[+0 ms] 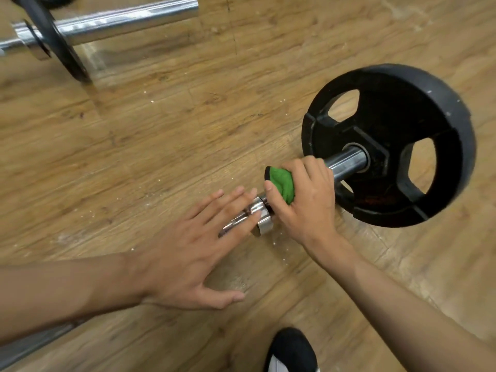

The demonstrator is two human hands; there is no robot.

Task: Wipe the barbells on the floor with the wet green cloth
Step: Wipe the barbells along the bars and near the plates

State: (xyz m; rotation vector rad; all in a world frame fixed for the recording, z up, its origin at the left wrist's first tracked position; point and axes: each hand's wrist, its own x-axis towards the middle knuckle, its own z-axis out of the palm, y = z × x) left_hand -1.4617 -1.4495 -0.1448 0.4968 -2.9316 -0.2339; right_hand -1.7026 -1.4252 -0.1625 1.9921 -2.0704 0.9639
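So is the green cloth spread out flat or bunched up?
Bunched up. The green cloth is wadded in the grip of the right hand against the barbell sleeve.

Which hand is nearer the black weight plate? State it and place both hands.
Right. The right hand grips the green cloth round the bar sleeve, close beside the black weight plate. The left hand lies, fingers straight, over the chrome collar, farther from the plate.
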